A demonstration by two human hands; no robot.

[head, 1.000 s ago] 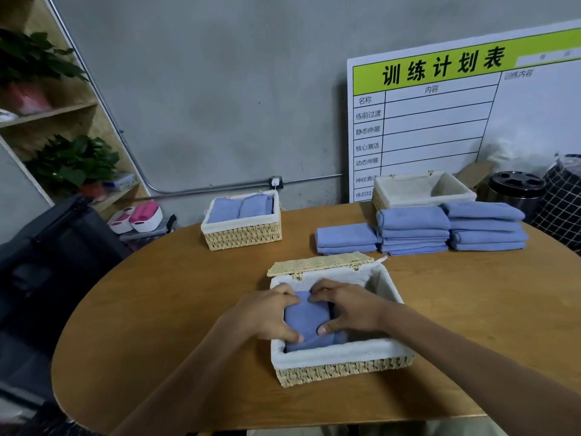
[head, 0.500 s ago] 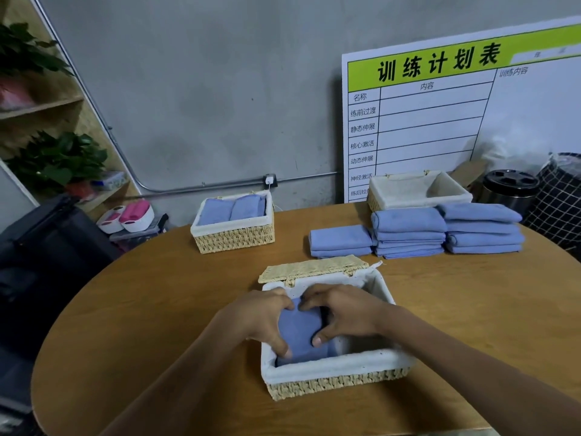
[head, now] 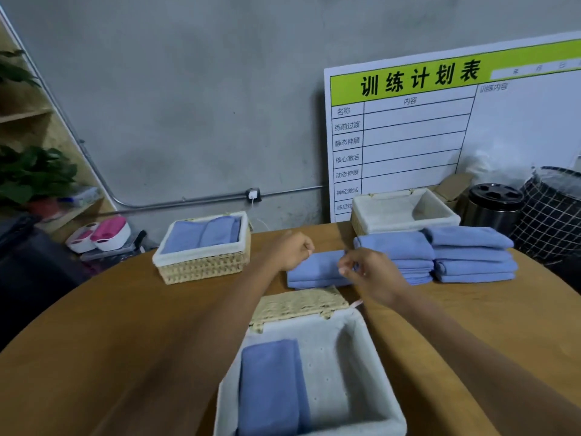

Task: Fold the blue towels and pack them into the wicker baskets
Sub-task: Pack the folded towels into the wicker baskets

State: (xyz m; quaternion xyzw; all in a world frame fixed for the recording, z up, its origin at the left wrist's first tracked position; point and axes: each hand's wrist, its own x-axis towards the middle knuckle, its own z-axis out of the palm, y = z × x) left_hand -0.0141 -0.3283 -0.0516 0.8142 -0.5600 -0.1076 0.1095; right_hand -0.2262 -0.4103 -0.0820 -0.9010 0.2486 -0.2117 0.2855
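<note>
— Where are the hands?
— Both reach over the near basket (head: 371,335) toward the low towel stack (head: 314,270) past its flipped-back lid (head: 298,305). The left hand (head: 290,251) hovers at the stack's left end, fingers curled, holding nothing I can see. The right hand (head: 367,273) is at its right end, fingers bent as if pinching; whether it grips cloth, I cannot tell.
— And the towels?
— One folded towel (head: 272,385) lies in the near basket's left half. The far-left basket (head: 202,262) holds two. Two taller stacks (head: 468,256) sit right of the low one, in front of the unfilled far basket (head: 405,212), all on the wooden table (head: 110,325).
</note>
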